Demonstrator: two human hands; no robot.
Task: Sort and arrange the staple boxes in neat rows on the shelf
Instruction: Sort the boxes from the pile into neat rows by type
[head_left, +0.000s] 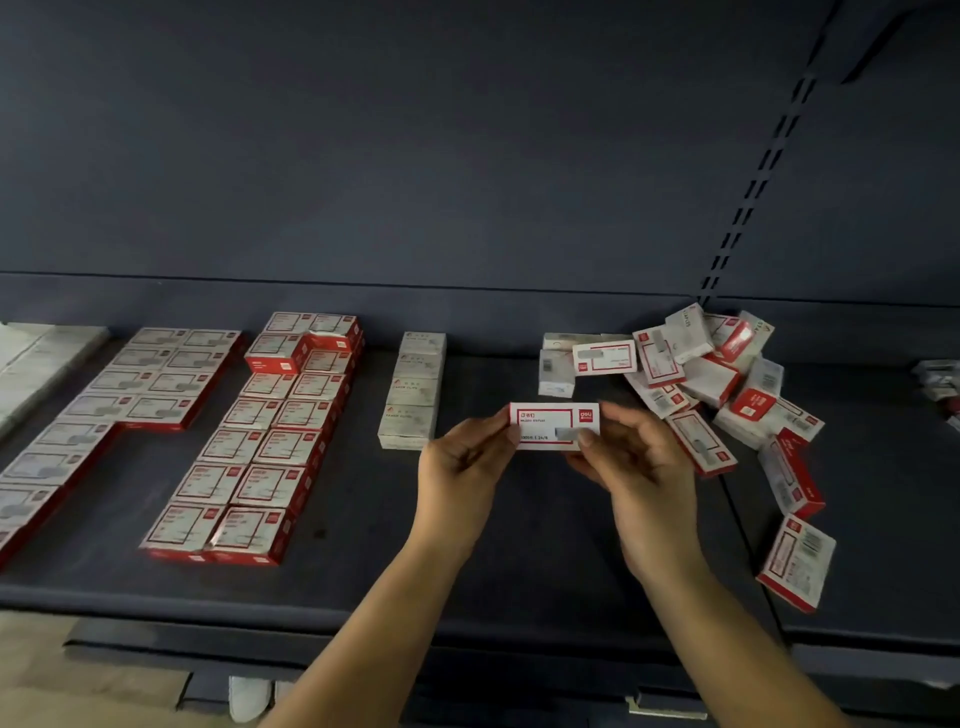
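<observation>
Dark shelf (519, 545) carrying sorted rows at 9 o'clock, loose pile (727, 374) at 2 o'clock. Left hand (462, 467) and right hand (639, 462) are pinching 1 staple box (554, 425) by its ends, centre, label up. Advice: check label, then set it flush in its matching row.

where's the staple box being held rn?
Head view, center: the staple box is held above the shelf between both hands, left and right, with the jumbled pile to its right.
</observation>
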